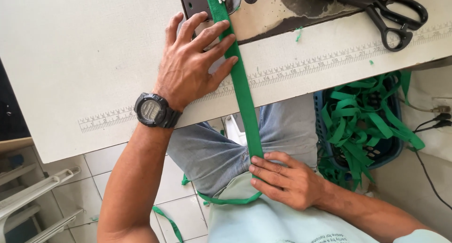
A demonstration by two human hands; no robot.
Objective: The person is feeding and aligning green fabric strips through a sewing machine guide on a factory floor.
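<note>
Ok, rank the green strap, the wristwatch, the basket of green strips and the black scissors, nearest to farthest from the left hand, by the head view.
1. Green strap: under the left hand's fingertips on the table.
2. Wristwatch: on that hand's own wrist, just behind it.
3. Basket of green strips: below the table edge, off to the right.
4. Black scissors: top right, on the table.
</note>
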